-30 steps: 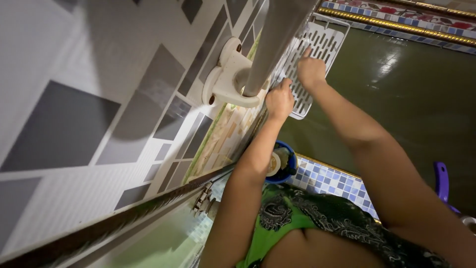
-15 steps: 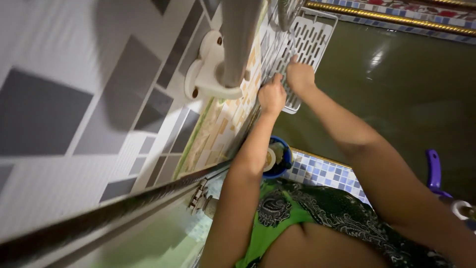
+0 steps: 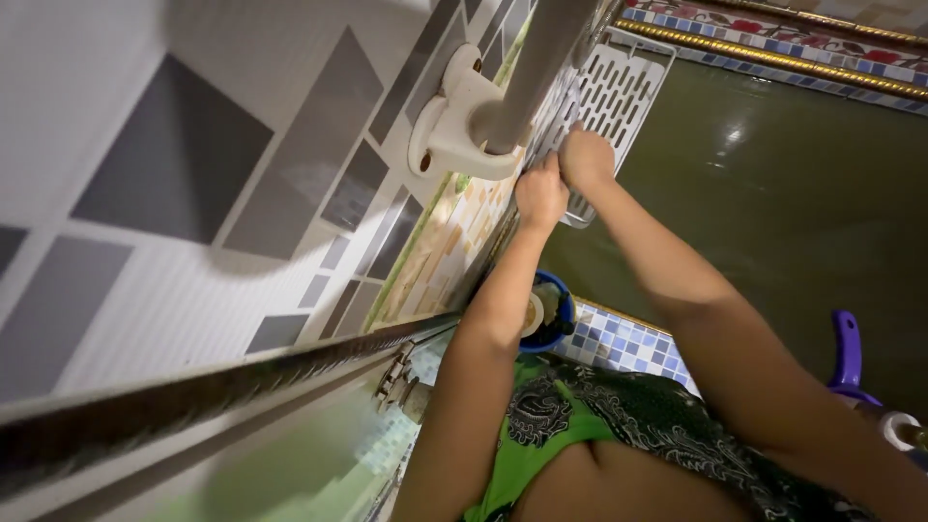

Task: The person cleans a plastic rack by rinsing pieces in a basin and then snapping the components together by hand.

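Landmark: the white slotted rack (image 3: pixel 619 92), mounted against the tiled wall (image 3: pixel 242 174) near the top of the view.

Left hand (image 3: pixel 541 196): positioned at the lower edge of the rack, on the wall side. The fingers are curled together into a closed grip on the rack's edge. What lies inside the curl cannot be seen.

Right hand (image 3: pixel 586 159): positioned on the lower part of the rack, just beside the left hand and touching it or nearly so. The fingers are folded in against the slotted face. Whether this grip clamps the rack or only presses on it cannot be told.

Rack: it stands flat against the wall, its long side running up and away from the hands. Its lower end is covered by both hands.

Surroundings, relative to the rack:
- A grey pole (image 3: pixel 541 68) crosses in front of the rack's wall-side edge and ends in a white wall bracket (image 3: pixel 454 121) just below and beside the rack.
- A blue bowl (image 3: pixel 551 314) lies well below the rack, beneath the left forearm.
- A dark green floor (image 3: pixel 802 193) extends from the rack's far side.
- A purple handle (image 3: pixel 847 350) stands well apart from the rack, at the view's right edge.
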